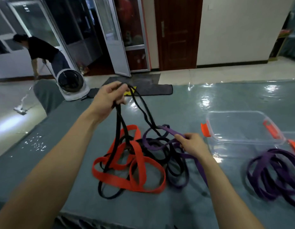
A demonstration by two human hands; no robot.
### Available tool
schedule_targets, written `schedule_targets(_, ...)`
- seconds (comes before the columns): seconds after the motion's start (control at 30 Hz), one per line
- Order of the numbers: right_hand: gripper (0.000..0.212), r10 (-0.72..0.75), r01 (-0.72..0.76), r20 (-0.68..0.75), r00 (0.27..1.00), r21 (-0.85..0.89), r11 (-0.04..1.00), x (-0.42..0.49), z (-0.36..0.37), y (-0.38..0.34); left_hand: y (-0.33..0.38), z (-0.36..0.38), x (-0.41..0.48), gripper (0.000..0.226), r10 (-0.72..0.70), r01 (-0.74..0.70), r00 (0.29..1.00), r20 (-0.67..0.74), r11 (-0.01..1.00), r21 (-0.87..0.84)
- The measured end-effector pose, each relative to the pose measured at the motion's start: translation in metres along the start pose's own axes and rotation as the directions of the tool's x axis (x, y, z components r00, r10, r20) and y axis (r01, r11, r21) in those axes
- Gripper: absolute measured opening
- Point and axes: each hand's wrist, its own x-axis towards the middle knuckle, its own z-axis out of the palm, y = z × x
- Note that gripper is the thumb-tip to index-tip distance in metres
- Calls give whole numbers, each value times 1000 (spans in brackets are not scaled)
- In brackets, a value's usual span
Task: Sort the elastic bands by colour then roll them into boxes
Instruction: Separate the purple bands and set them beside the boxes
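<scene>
Two hands work one tangle of bands.
Red bands (pixel 143 184) lie nearest you, at 6 o'clock. Your right hand (pixel 191 144), at 3, pinches a purple band (pixel 168 130). Your left hand (pixel 108 96), raised at 12, curls round a black band (pixel 117 123). Bare table (pixel 64 146) lies toward 9, and the clear box (pixel 242 128) sits at 2.

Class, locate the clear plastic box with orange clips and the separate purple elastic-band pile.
Clear plastic box with orange clips (pixel 242 149): head view, near wall.
Separate purple elastic-band pile (pixel 274 176): head view, middle of the pile.
</scene>
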Motion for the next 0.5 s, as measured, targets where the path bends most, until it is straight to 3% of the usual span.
schedule_targets(0.13, 45, 41, -42, -59, 997, -6, 999, 4, 7, 3, -6, -24, -2, 35, -31, 31, 999, 8, 999, -12)
schedule_targets(0.23, 42, 107, -113, -124, 987, -48, 992, 0, 6, 12, -12, -37, -6, 36, -63, 55, 997, -43, 983, -174)
schedule_targets(0.4, 37, 160, -166, -121, 980, -49, 985, -13, 7, 13, -26, -43, -16, 28, -101, 97, 990, -96, 994, -40)
schedule_targets(0.5, 40, 139, -142, -68, 988, -57, 988, -17, 2, -13, -40, -37, -18, 27, -148, 186, 975, -167, 953, 239)
